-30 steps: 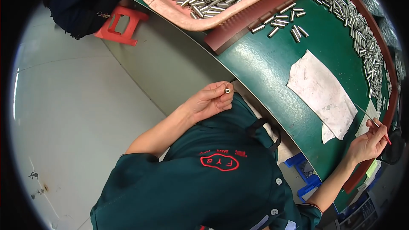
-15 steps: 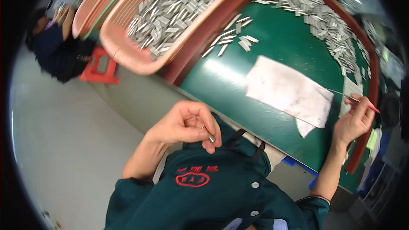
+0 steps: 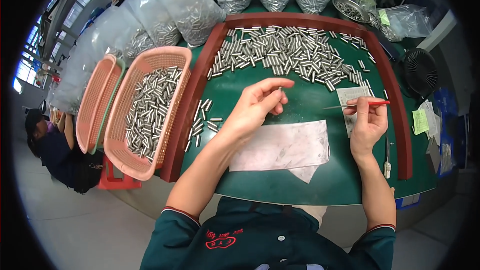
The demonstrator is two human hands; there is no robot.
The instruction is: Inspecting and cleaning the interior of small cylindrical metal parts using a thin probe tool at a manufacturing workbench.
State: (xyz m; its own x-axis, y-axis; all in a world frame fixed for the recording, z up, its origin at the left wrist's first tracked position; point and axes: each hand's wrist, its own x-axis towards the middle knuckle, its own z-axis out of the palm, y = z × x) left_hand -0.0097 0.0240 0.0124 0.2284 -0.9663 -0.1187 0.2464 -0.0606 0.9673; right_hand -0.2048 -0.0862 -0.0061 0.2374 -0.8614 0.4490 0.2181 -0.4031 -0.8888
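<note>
Pinching metal pc. [image 3: 281, 89], L fingers [image 3: 275, 83]; red-handled tool [image 3: 378, 103], R fingers [image 3: 363, 111]

Red embroidered lettering, part in outlined emblem [image 3: 220, 242], on chest of person's dk green shirt [image 3: 250, 227]. White slip [image 3: 356, 91] on surface [image 3: 295, 195], R side: rows of sm. print, illegible. Yellow-green note [image 3: 420, 122] far R: writing unreadable, too sm.

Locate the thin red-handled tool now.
In the head view, right of centre: the tool is in the right hand, crossing in front of the paper slip, its thin tip pointing left.
</note>
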